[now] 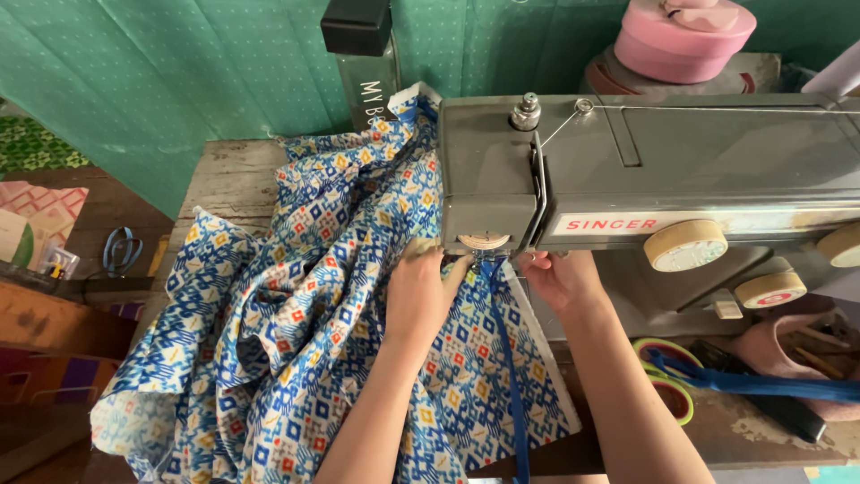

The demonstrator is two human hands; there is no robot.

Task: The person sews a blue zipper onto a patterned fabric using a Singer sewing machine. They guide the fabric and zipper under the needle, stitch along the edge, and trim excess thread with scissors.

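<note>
The left hand [419, 291] lies flat, fingers spread, pressing the cloth [296, 305] beside the needle; the right hand [560, 276] pinches its edge under the machine [645, 170], fingertips partly hidden. The patterned blue cloth spills off the table [228, 175], its lower end cut off. A blue strip [506, 358] runs down it. The needle itself is hard to see.

Fabric [296, 314] on table [228, 175], left of sewing machine [681, 170]; both hands [421, 291] on fabric before needle.
</note>
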